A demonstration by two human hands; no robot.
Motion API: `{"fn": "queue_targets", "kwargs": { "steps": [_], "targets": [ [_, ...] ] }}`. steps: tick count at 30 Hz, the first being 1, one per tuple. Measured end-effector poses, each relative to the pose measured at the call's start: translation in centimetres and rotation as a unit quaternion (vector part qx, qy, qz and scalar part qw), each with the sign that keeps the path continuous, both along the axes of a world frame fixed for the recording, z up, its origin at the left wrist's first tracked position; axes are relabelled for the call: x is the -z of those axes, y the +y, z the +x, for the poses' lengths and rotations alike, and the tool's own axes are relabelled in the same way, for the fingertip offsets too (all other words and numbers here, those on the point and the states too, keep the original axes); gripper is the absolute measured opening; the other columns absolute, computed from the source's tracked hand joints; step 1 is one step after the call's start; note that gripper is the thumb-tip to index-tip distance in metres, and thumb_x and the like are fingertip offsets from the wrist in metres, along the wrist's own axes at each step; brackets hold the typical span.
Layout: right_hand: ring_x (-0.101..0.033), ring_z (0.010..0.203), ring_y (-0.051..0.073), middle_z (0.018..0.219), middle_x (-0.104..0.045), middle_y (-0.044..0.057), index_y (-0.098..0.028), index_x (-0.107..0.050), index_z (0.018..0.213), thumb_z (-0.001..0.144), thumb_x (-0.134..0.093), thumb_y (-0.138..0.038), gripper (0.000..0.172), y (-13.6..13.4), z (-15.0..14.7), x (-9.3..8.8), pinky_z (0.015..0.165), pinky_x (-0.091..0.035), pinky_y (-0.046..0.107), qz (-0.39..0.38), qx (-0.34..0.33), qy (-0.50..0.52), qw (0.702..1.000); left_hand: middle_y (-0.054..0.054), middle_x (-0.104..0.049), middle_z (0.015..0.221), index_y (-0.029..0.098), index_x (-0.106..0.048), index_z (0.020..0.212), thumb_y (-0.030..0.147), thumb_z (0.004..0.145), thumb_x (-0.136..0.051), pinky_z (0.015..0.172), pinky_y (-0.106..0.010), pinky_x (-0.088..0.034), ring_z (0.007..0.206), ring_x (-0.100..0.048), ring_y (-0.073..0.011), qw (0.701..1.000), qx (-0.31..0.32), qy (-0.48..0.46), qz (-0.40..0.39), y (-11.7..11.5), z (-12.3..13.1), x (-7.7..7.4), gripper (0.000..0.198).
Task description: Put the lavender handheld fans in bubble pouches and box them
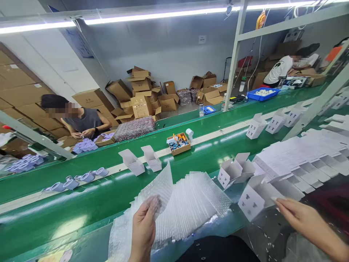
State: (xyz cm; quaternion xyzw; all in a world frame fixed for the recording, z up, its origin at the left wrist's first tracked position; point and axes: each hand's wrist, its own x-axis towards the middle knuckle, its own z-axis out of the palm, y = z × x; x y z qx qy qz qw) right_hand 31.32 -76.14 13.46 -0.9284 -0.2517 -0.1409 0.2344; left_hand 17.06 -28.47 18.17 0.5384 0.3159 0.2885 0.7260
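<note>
At the far left, a co-worker (pixel 79 122) is seated beyond the belt (pixel 109 156), with rolls (pixel 84 145) piled in front. More rolls (pixel 79 180) lie on the belt nearer the camera.

The left hand (pixel 143 227) is raised over the counter (pixel 68 214). Its grip is pressed together on a bag (pixel 160 185): the thumb is laid on the near face and the fingers are hidden behind the bubble film. The bag is held upright by its lower corner, just above the left end of the bag stack (pixel 196 203), which is fanned out flat on the counter.

Beyond the stack, two small cartons (pixel 141 162) and a parts tray (pixel 178 143) rest on the belt.

To the right, a box (pixel 252 202) stands on the counter with its flap open. The right hand (pixel 297 214) is held flat, its grip spread; the fingertips (pixel 276 201) touch the flap edge and nothing is pinched. Flat cartons (pixel 300 156) are stacked behind.

Judgement: one bag is being separated from the stack while the box is steadied. The bag's mouth appears shut, so further handling calls for the film layers to be parted. A firmer hold on the box is also needed, since it is only touched.
</note>
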Motion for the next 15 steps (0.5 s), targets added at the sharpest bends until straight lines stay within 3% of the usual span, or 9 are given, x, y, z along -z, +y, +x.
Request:
{"fn": "queue_targets", "kwargs": {
  "steps": [4,8,11,15],
  "targets": [
    [-0.068,0.094,0.026,0.093,-0.074,0.004,-0.026,-0.075,0.087,0.084,-0.048,-0.042,0.031,0.5,1.2,5.3,0.084,-0.058,0.036,-0.031,0.026,0.023,0.999,-0.008,-0.072,0.087,0.015,-0.074,0.076,0.044,0.05,-0.084,0.078,-0.029,-0.052,0.086,-0.064,-0.0209,1.0,0.022,0.014,0.015,-0.8,0.6,-0.1,0.04],
    [-0.065,0.102,0.026,0.099,-0.073,0.006,-0.023,-0.073,0.093,0.085,-0.045,-0.039,0.034,1.3,3.0,8.6,0.093,-0.053,0.04,-0.012,0.02,0.031,0.999,-0.01,-0.072,0.089,0.015,-0.075,0.078,0.045,0.051,-0.083,0.08,-0.032,-0.052,0.088,-0.064,-0.023,0.998,0.023,0.034,0.039,-1.2,0.3,-0.1,0.042],
    [-0.063,0.106,0.026,0.102,-0.072,0.007,-0.024,-0.072,0.092,0.085,-0.043,-0.04,0.034,1.2,4.1,9.3,0.093,-0.052,0.04,0.01,0.023,0.02,0.999,-0.01,-0.072,0.089,0.015,-0.075,0.077,0.045,0.051,-0.083,0.08,-0.032,-0.052,0.089,-0.063,-0.0233,0.998,0.013,0.044,0.048,-1.4,-0.2,-0.2,0.041],
    [-0.06,0.109,0.031,0.117,-0.064,0.012,-0.025,-0.072,0.082,0.08,-0.049,-0.047,0.031,-0.3,4.1,7.6,0.091,-0.052,0.047,0.052,0.021,-0.028,0.998,-0.011,-0.071,0.089,0.013,-0.075,0.077,0.046,0.052,-0.082,0.079,-0.031,-0.052,0.089,-0.063,-0.024,0.997,-0.004,0.048,0.055,-1.4,-0.9,-0.3,0.042]
  ]
}}
